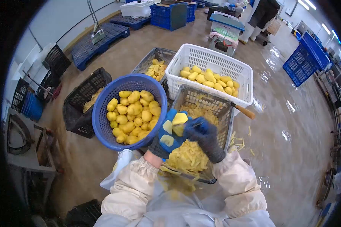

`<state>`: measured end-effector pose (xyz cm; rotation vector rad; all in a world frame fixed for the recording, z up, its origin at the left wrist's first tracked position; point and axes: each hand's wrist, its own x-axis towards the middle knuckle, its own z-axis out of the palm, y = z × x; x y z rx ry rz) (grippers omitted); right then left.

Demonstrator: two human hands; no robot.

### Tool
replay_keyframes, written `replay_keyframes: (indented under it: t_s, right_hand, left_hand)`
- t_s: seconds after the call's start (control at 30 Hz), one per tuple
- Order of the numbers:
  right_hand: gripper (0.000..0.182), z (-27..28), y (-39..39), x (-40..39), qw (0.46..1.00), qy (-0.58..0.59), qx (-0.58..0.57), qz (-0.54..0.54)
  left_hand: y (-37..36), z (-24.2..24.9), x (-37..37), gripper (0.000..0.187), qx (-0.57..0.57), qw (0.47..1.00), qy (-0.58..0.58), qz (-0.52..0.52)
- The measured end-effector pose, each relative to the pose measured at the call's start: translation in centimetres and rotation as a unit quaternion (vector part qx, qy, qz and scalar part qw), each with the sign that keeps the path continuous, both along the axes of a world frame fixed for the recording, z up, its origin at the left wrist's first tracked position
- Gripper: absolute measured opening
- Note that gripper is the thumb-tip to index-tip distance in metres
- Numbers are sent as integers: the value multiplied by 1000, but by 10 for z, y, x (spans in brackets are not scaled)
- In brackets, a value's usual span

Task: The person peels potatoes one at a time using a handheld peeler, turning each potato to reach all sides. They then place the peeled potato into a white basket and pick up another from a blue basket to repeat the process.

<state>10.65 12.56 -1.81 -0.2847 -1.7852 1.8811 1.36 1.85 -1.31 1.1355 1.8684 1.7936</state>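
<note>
Produce (pixel 180 118) sits clasped in left grip (pixel 166 131), beside blurred right grip (pixel 204 134), whose hold's unclear.

the left hand (pixel 165 137) holds a potato (pixel 180 118) above a grey crate (pixel 226 116) of peelings (pixel 189 157); the right hand (pixel 205 137), blurred, is right beside it. a blue basket (pixel 102 128) of potatoes stands left, a white crate (pixel 209 55) of more beyond, a wooden handle (pixel 246 111) near its corner.
</note>
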Motion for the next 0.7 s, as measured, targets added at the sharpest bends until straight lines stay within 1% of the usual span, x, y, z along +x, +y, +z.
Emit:
replay_keyframes:
  t_s: [0.03, 0.07, 0.1, 0.13, 0.17, 0.2, 0.23, 0.27, 0.3, 0.33, 0.4, 0.43, 0.47, 0.53, 0.57, 0.6, 0.63, 0.67, 0.7]
  right_hand:
    - [8, 1, -8, 0, 999, -27, 44, 3]
    - [8, 4, -3, 1, 999, -29, 40, 0]
    - [8, 10, 12, -1, 996, -40, 8, -75]
    - [8, 16, 32, -3, 987, -51, -23, -148]
    - [9, 11, 57, -2, 977, -77, -75, -185]
    - [12, 5, 71, 2, 986, -39, -84, -138]
    - [14, 12, 58, -1, 990, -13, -92, -110]
    - [16, 16, 35, -4, 992, 11, -99, -80]
    - [16, 2, 19, -2, 998, -28, -32, -39]
    - [16, 16, 0, 1, 996, -80, -33, 30]
    - [14, -4, 36, -4, 993, -64, -62, -84]
    - [11, 8, 56, -4, 977, -66, -79, -187]
    - [10, -13, 87, -3, 968, 3, -134, -211]
    - [12, 5, 85, 4, 978, -13, -107, -181]
    - [12, 12, 77, 6, 978, -12, -105, -179]
    - [13, 16, 62, 5, 985, -43, -69, -155]
    - [14, 18, 49, 4, 988, -75, -36, -132]
    - [14, 19, 43, 4, 988, -75, -40, -132]
    - [15, 21, 38, 4, 990, -57, -70, -106]
  left_hand:
    - [-1, -3, 0, 33, 52, 995, -79, -16]
    - [-2, -7, 1, 35, 102, 982, -158, -33]
    - [-3, -11, 1, 36, 154, 958, -237, -47]
    - [-3, -9, -13, 38, 77, 765, -626, -133]
    - [-2, -10, -13, 39, 86, 749, -642, -140]
    - [0, -11, -15, 40, 94, 735, -655, -148]
    - [2, -11, -18, 40, 98, 736, -654, -149]
    - [4, -11, -19, 40, 113, 726, -671, -102]
    - [5, -13, -20, 41, 123, 715, -686, -54]
    - [3, -18, -21, 41, 118, 716, -686, -53]
    - [-1, -30, -20, 41, 81, 709, -684, -149]
    - [-1, -25, -22, 39, 107, 707, -663, -222]
    - [-2, -23, -24, 39, 109, 708, -662, -222]
    - [0, -18, -31, 39, 114, 806, -564, -140]
    - [1, -16, -32, 39, 117, 846, -511, -97]
    - [2, -15, -34, 40, 118, 882, -454, -52]
    - [1, -15, -35, 40, 114, 911, -395, -8]
    - [0, -15, -36, 40, 109, 935, -334, 37]
    - [0, -19, -37, 40, 109, 935, -335, 39]
